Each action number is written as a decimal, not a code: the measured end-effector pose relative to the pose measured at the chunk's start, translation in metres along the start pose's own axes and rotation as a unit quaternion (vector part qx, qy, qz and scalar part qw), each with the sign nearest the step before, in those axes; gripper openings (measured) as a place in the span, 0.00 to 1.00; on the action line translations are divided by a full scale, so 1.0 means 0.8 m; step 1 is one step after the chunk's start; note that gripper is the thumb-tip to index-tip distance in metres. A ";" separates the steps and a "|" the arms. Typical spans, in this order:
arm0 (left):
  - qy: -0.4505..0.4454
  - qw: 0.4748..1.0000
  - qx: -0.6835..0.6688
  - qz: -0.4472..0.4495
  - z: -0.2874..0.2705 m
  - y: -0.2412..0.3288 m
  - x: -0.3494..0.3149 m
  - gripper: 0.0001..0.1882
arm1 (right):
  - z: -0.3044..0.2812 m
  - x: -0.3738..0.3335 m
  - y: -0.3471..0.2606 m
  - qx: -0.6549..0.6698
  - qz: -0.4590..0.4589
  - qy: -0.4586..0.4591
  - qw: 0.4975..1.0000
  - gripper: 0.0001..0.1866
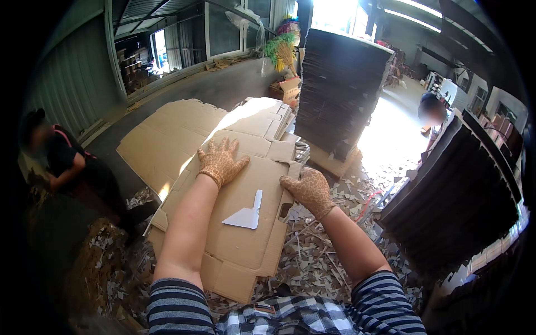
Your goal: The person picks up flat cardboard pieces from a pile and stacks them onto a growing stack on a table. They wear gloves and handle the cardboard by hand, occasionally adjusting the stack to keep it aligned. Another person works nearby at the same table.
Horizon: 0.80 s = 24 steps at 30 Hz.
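Note:
In front of me lies a stack of brown die-cut cardboard sheets (251, 184), with folded flaps and slots along its right edge. My left hand (221, 161), in a leopard-print glove, rests flat on the top sheet with fingers spread. At the sheet's right edge, beside a notch, my gloved right hand (310, 192) is closed with the thumb toward the edge; its fingers are partly hidden, and it seems to grip the cardboard there. A white angular cardboard scrap (245, 213) lies loose on the top sheet between my forearms.
A larger cardboard sheet (162, 134) sticks out at the far left. Tall dark stacks (343, 89) stand behind and at the right (458, 206). Cardboard scraps (312, 251) cover the floor. One person (72, 162) stands at the left, another (432, 114) at the right.

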<state>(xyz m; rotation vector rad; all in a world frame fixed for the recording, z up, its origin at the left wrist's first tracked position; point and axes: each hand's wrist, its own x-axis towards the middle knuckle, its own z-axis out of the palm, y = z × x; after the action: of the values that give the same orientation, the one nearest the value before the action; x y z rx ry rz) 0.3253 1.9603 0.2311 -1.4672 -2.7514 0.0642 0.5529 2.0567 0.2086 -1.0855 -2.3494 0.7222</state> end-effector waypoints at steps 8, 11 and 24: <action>0.048 0.998 -0.027 -0.013 0.017 -0.020 -0.004 0.40 | 0.002 0.017 -0.015 0.253 0.079 -0.026 0.964 0.22; 0.042 0.999 -0.029 -0.006 0.014 -0.012 -0.002 0.41 | 0.028 0.045 0.011 0.406 0.128 -0.032 0.904 0.19; 0.046 0.999 -0.013 -0.008 0.022 -0.016 0.000 0.41 | -0.025 0.081 -0.121 -0.200 -0.128 -0.093 0.967 0.19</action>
<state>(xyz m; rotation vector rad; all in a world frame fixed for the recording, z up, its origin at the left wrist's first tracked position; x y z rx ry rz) 0.3139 1.9530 0.2137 -1.4177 -2.7003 -0.0373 0.4734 2.0597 0.2958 -0.8669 -2.8116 0.2707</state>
